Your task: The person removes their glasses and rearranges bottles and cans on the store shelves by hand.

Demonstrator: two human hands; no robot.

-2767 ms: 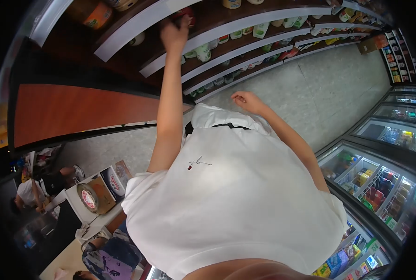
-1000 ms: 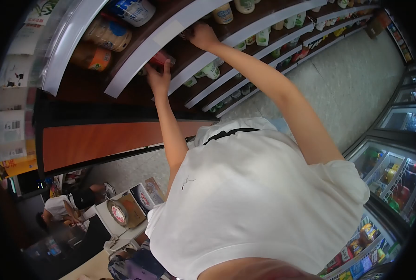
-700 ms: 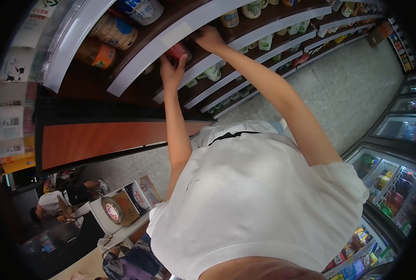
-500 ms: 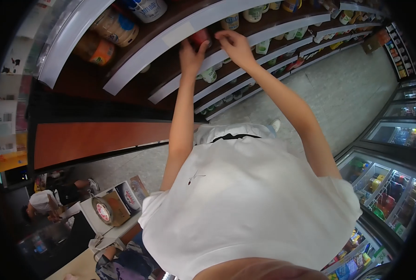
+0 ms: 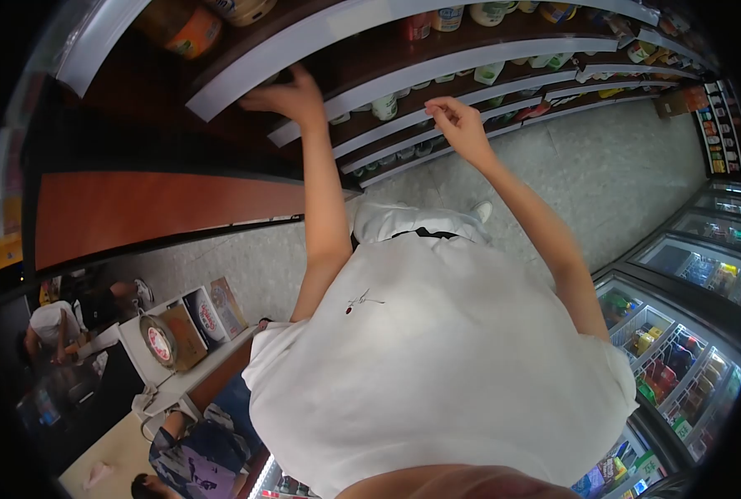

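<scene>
My left hand (image 5: pixel 291 98) reaches over the front edge of a brown shelf (image 5: pixel 337 62), fingers spread, with nothing seen in its grip; a partly hidden item lies just behind the fingers. Out in front of the shelves is my right hand (image 5: pixel 457 125), its thumb and fingertips pressed together; whatever they might hold is too small to make out. A red jar (image 5: pixel 416 27) stands further right on the shelf, beside a jar with a blue and yellow label (image 5: pixel 448 18). White and green bottles (image 5: pixel 384 106) stand on the shelf below.
Large orange-labelled jars (image 5: pixel 194 32) are at the upper left. Glass-fronted coolers (image 5: pixel 678 358) line the right side. A counter (image 5: pixel 167 378) with boxes is at lower left, where two other people are. A cardboard box (image 5: pixel 682 101) rests on the floor at the far end.
The red jar now stands by the labelled jar, out of my left hand. My left hand has moved left along the shelf and opened; my right hand has drawn back from the shelf.
</scene>
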